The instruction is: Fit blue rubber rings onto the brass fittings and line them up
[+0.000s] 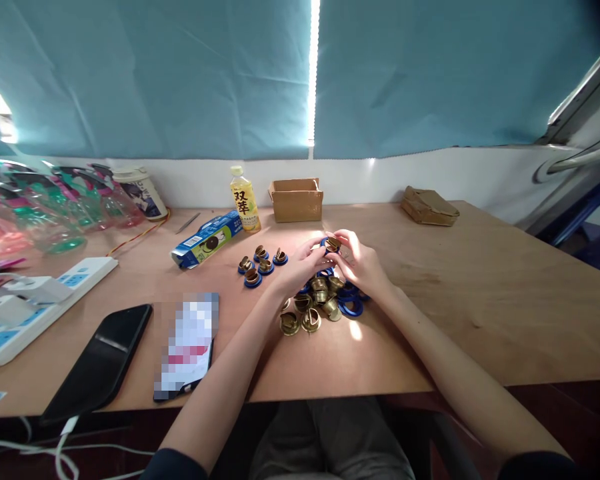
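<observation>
My left hand (300,267) and my right hand (361,263) meet over the middle of the wooden table (480,293). Together their fingertips pinch a brass fitting with a blue ring (331,244) held just above the table. Below my hands lies a loose pile of brass fittings (310,310) and blue rings (351,307). To the left of my hands stand several brass fittings seated in blue rings (260,265).
A small open cardboard box (297,199), a yellow drink bottle (245,200) and a blue snack box (207,243) sit behind. A brown packet (429,207) is far right. A dark phone (100,363), a second phone (186,347) and a power strip (40,300) lie on the left.
</observation>
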`<state>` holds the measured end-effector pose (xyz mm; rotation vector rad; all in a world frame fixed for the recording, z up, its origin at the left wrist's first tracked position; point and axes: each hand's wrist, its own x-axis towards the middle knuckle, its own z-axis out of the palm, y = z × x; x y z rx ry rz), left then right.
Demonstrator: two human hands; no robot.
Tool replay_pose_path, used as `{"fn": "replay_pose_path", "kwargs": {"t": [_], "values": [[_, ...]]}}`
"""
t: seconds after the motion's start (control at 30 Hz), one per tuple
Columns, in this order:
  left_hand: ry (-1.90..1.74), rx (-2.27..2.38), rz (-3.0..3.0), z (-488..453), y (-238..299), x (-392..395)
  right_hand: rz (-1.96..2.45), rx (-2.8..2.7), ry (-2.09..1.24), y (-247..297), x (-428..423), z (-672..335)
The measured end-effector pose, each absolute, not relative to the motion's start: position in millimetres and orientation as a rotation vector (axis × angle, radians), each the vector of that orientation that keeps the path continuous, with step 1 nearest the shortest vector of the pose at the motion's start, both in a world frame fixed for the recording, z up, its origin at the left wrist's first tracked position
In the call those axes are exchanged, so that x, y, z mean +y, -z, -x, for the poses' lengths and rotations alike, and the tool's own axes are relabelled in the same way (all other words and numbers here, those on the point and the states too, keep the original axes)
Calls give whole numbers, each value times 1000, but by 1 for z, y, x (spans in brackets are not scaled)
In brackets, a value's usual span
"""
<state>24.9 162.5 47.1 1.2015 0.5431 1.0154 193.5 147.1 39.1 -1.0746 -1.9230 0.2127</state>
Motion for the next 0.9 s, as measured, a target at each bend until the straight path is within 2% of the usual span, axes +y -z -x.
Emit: {"fn": "replay_pose_path", "kwargs": {"t": [0.27,0.4,0.53,0.73,0.9], "values": [[-1050,543,-1226,-21,-46,168,944,-1639,-606,-48,150,-191],[-1059,575,-1262,-21,-46,169,1098,-1615,-555,-46,158,-193],[-1067,628,-1312,-23,-44,169,1067,-1749,-447,-42,159,-194],[-1057,723,-1409,-25,-41,168,1123,-1661,-644,-41,154,-194],[-1059,763,-1487,-23,-38,170,1199,-1751,-520,-47,150,-198]]}}
